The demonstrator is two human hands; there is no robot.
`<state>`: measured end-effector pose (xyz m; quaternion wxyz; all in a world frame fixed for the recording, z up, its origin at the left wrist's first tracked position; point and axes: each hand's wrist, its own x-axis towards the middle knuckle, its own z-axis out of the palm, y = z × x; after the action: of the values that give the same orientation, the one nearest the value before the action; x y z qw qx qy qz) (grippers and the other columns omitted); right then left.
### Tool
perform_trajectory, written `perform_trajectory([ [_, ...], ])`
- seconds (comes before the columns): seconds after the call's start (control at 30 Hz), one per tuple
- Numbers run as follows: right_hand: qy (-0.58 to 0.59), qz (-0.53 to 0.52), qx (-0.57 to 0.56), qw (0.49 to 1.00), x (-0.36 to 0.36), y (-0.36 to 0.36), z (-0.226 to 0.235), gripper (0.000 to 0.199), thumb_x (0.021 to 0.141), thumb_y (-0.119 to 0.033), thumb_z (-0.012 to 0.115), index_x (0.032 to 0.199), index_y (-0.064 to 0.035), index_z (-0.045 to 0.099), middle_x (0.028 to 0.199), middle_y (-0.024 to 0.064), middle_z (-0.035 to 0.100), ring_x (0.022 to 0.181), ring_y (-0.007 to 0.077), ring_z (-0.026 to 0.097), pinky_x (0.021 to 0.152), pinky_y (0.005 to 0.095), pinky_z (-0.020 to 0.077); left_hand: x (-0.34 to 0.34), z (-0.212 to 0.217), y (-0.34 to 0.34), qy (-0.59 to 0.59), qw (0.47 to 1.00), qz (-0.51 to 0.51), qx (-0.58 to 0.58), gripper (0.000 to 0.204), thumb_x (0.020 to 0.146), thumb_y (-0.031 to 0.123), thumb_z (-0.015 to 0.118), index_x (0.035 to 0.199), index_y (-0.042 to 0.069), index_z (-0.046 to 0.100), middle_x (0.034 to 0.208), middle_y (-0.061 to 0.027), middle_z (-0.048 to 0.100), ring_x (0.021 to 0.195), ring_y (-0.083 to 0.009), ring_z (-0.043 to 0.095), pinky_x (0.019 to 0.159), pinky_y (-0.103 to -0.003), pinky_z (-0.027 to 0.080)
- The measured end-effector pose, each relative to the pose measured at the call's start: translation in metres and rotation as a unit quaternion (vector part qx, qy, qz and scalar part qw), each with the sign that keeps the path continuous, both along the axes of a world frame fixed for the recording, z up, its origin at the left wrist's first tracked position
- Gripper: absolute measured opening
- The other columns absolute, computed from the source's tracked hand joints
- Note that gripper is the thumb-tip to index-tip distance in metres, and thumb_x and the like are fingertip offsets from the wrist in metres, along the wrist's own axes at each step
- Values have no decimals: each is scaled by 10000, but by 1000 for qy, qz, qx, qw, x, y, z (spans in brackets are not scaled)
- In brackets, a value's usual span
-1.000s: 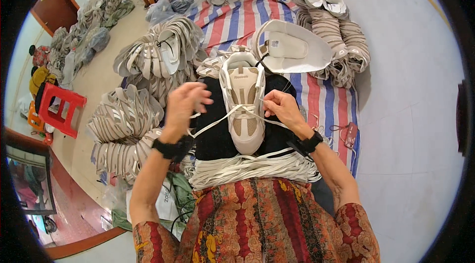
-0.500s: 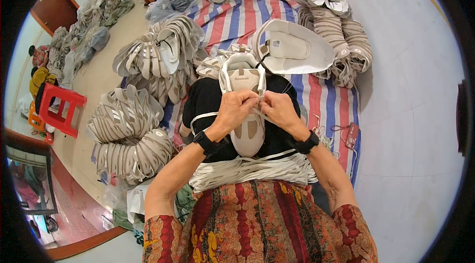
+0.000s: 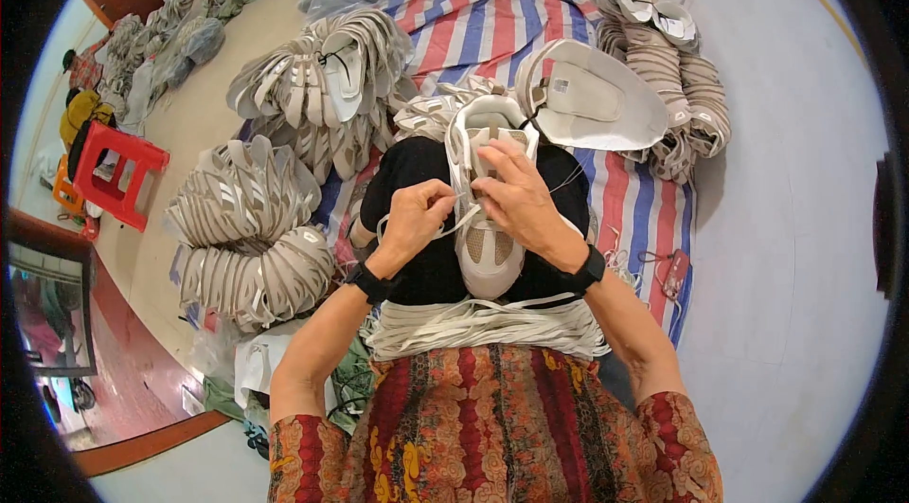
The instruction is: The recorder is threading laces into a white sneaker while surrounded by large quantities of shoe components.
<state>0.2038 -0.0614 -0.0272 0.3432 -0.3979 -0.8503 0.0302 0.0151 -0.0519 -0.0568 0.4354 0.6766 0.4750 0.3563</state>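
A beige and white sneaker (image 3: pixel 493 261) rests between my knees, toe toward me, with tan mesh patches on the toe. My left hand (image 3: pixel 414 219) is to the left of it, thumb and fingers pinched on a white shoelace (image 3: pixel 461 220). This lace runs across to the shoe's eyelet edge. My right hand (image 3: pixel 524 205) lies over the lacing area. Its upper fingers reach onto the tongue, while its thumb and index finger close at the lace; their tips are partly hidden. Many loose white laces (image 3: pixel 483 325) lie across my lap.
Bundles of shoe uppers (image 3: pixel 251 271) are stacked at left, with another bundle (image 3: pixel 668 91) at right. A large white-lined upper (image 3: pixel 592 96) lies beyond the sneaker. The striped sheet (image 3: pixel 497 25) covers the floor. A red stool (image 3: pixel 118 171) stands far left; a small red object (image 3: pixel 673 271) lies right.
My hands have come apart from the middle of the shoe. The left moved left with the lace; the right shifted over the tongue with its fingers more spread. The view has shifted slightly.
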Motion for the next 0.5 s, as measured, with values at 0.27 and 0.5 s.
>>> perform_trajectory([
  [0.27, -3, -1, 5, 1000, -2, 0, -4, 197, 661, -70, 625, 853, -31, 628, 1189, 154, 455, 1165, 344, 380, 969, 416, 334, 3, -4, 8, 85, 991, -23, 98, 115, 799, 95, 579, 810, -19, 598, 650, -54, 607, 574, -89, 573, 525, -232, 451],
  [0.5, 21, -2, -5, 1000, -4, 2, -8, 173, 662, -67, 613, 832, -36, 627, 1071, 123, 498, 1022, 300, 450, 889, 405, 364, 8, -4, 4, -9, 1000, 21, 12, 72, 774, 43, 582, 740, -3, 539, 644, -71, 626, 563, -109, 593, 496, -241, 452],
])
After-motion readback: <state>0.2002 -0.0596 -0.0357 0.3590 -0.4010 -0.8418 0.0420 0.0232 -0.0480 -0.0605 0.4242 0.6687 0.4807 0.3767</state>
